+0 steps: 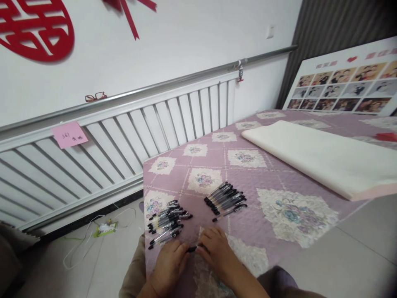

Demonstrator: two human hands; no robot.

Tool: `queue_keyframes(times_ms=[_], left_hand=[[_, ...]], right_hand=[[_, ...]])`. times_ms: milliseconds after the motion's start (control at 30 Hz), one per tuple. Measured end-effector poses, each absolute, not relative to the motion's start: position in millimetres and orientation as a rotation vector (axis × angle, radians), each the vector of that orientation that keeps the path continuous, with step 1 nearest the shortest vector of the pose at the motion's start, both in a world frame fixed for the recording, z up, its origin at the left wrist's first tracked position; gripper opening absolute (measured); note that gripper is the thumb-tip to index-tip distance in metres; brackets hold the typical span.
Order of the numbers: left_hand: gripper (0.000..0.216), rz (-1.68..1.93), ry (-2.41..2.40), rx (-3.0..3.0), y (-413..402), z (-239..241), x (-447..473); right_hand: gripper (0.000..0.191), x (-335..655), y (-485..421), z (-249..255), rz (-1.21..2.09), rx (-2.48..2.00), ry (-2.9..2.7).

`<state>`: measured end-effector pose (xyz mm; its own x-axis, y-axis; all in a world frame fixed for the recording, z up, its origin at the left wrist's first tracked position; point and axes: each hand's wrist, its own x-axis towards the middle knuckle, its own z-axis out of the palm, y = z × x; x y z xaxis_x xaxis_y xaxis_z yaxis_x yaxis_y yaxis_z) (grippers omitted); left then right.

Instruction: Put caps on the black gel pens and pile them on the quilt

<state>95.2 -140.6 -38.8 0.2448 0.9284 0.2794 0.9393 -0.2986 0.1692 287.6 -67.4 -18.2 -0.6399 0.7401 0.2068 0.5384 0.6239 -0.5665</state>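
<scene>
A black-ended pen spans the gap between my two hands near the table's front edge; only its short dark middle shows. My left hand is closed round one end of it, and my right hand has its bent fingers closed at the other end. Just beyond my left hand lies a loose pile of clear pens with black caps, pointing slightly different ways. Farther out, past my right hand, a neater row of similar pens lies side by side, with a single pen at its near edge.
A purple floral tablecloth covers the table. Folded cream material lies on its right side. Behind stand a white radiator with a pink note and a photo board. A white cable and power strip lie on the floor.
</scene>
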Motion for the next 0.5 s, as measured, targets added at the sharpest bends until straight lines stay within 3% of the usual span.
queue_keyframes(times_ms=[500], left_hand=[[0.015,-0.611,-1.89,-2.393,-140,-39,98]], right_hand=[[0.01,315,-52,-15,0.633,-1.013,-2.353]])
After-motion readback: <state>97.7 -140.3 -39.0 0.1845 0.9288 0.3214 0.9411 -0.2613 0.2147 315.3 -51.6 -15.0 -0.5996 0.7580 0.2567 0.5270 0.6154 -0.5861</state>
